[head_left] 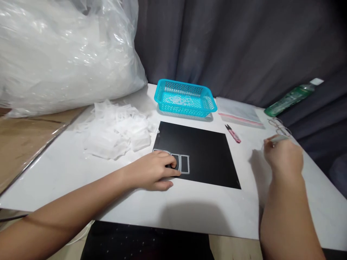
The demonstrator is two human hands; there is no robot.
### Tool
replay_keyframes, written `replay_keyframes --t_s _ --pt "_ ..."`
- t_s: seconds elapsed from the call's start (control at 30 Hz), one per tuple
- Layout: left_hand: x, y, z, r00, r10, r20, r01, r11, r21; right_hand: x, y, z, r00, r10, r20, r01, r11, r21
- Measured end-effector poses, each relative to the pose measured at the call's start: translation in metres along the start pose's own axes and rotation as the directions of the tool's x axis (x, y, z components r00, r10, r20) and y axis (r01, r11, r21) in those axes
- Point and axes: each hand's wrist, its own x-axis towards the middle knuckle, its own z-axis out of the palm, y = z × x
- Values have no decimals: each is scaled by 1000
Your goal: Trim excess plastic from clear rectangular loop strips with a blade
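Observation:
My left hand [158, 169] lies on the near left part of a black sheet [200, 144], fingers spread. Its fingertips press on a flat translucent piece with grey-white frame outlines [185, 164]; the hand hides part of that piece. At the right, my right hand [284, 155] is raised over the white table, fingers curled closed. A small pale, thin edge [279, 138] shows at the top of this fist, but the fingers hide what it belongs to. Left of the sheet is a heap of small white translucent packets [119, 130].
A blue perforated basket [185, 99] stands behind the sheet. Pink thread snips [233, 133] lie to its right, near a stack of clear plastic bags [240, 112]. A green bottle [294, 96] leans at the back right. A large, full plastic bag [67, 54] fills the back left.

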Motion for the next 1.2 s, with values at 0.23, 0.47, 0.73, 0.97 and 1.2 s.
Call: replay_keyframes --t_s 0.23,0.47,0.73,0.97,1.2 --pt "-1 4 -10 992 47 -113 -39 997 69 -10 -24 3 971 -237 15 223 933 283" --pt "-8 -7 -21 971 -185 -149 216 948 232 -61 -101 -2 876 -480 47 322 655 684" --pt "-21 -18 -20 951 -310 -20 305 920 247 -101 -128 -12 745 -664 57 272 380 884" --pt "-23 -16 -20 957 -289 2 280 929 243 -106 -130 -4 662 -738 131 212 351 912" --pt "-17 -10 -23 980 -197 -37 200 951 235 -105 -128 -1 548 -814 191 192 344 919"
